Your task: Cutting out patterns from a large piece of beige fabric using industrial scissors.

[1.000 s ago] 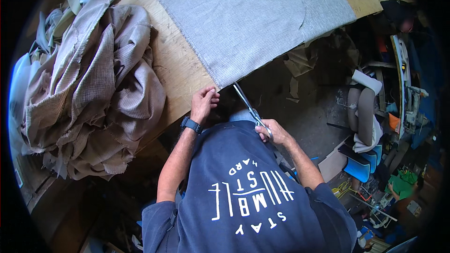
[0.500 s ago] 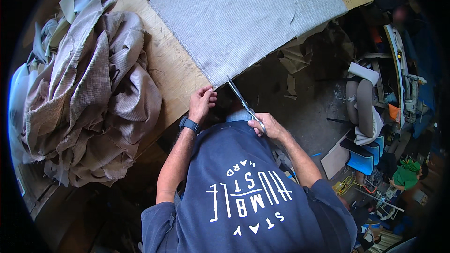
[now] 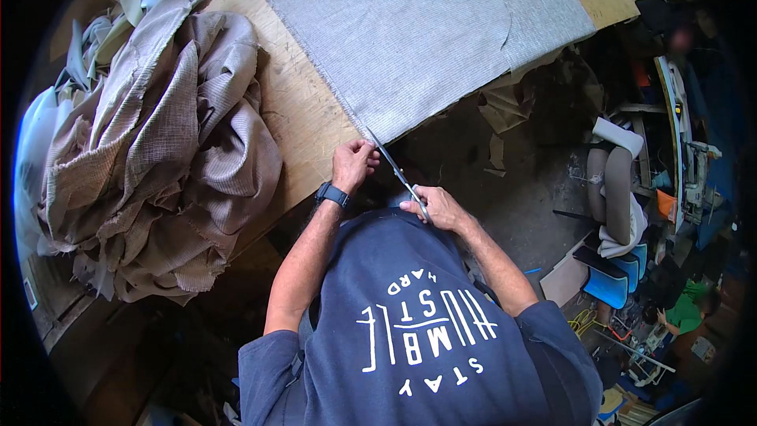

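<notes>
Lying at the near edge of the table (image 3: 303, 102), the cloth (image 3: 402, 39) looks light, soft and fray-prone, best held by the corner the left hand (image 3: 353, 166) pinches, the right hand (image 3: 443, 209) clamped on scissors (image 3: 400, 176).

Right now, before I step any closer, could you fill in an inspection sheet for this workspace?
Surface: wooden table, bare strip between the cloths.
Job's things: grey fabric spread flat; scissors with their tips at its near corner.
Clutter: heap of brown cloth on the left, paler cloth behind it.
Hands: right hand grips the scissors; left hand at the fabric's near corner, whether pinching it is unclear.
Cables: what looks like a yellow cord, bunched at lower right.
Surroundings: dark floor with scraps; blue-faced pads among jumbled items to the right.
</notes>
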